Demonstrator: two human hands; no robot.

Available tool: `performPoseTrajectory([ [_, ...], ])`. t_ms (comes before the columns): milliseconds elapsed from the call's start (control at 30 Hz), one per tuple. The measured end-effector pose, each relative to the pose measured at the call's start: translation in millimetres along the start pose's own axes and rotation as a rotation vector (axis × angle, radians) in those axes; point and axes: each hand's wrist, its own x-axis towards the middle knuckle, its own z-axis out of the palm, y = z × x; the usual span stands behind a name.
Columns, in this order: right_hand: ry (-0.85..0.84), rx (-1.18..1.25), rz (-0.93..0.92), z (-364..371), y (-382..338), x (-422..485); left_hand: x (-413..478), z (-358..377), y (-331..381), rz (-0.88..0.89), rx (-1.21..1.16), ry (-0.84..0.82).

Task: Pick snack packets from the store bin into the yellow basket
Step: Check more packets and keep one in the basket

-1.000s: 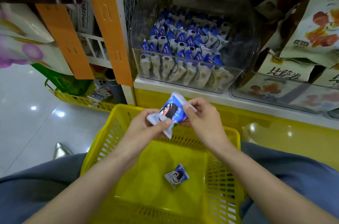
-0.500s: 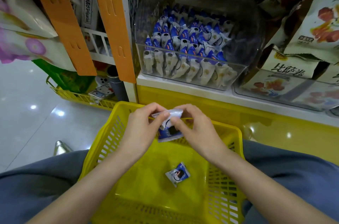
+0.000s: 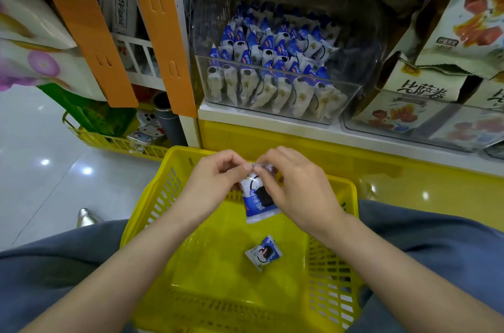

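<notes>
A blue-and-white snack packet hangs upright over the yellow basket, pinched at its top edge by both hands. My left hand grips the top left corner and my right hand grips the top right, covering part of the packet. One more snack packet lies flat on the basket floor, below the hands. The clear store bin on the shelf above holds several rows of the same packets.
The basket rests on my lap between grey trouser legs. A yellow shelf front runs behind it. Another clear bin with printed snack bags stands to the right. Orange shelf posts and a second yellow basket stand at left.
Both hands have lowered the packet from near the shelf edge to over the basket and turned it from slanted to hanging upright. The packet on the basket floor has not moved.
</notes>
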Motion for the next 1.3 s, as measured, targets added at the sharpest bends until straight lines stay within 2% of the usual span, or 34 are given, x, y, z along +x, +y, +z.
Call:
performPoseTrajectory([
  [67,0.041,0.151,0.147,0,3,1,0,2,-2,0.052,0.092,0.075],
  [133,0.107,0.290,0.292,0,7,4,-1,0,-5,0.152,0.320,0.192],
  [200,0.149,0.413,0.386,0,10,8,-1,-2,-7,0.194,0.480,0.200],
  [233,0.165,0.439,0.388,-1,11,8,0,-1,-7,0.149,0.432,0.174],
  [300,0.164,0.408,0.294,-1,9,5,1,3,-4,-0.078,0.097,0.113],
  [367,0.094,0.360,0.164,0,6,0,3,2,0,-0.273,-0.196,0.035],
  [467,-0.002,0.195,-0.008,0,4,-8,0,-1,1,-0.271,-0.326,-0.039],
  [567,-0.055,0.121,-0.090,0,5,-12,-2,4,0,-0.181,-0.309,0.036],
  [633,-0.059,0.221,0.050,2,4,-13,-1,6,1,-0.148,-0.261,0.092],
  [700,-0.047,0.407,0.322,4,3,-10,0,6,3,-0.136,-0.259,0.115],
  [800,-0.170,0.843,0.664,2,3,-3,-2,9,7,-0.153,-0.295,0.020],
  [900,-0.241,1.102,0.710,-3,3,-2,-3,13,3,-0.124,-0.114,-0.015],
  [1000,-0.185,1.250,0.747,-4,2,-2,-4,16,-5,0.108,0.201,0.113],
  [1100,-0.139,1.286,0.799,-2,2,-2,-7,18,-8,0.313,0.397,0.132],
  [1300,-0.119,1.242,0.834,1,3,-2,-5,16,-9,0.371,0.520,0.114],
])
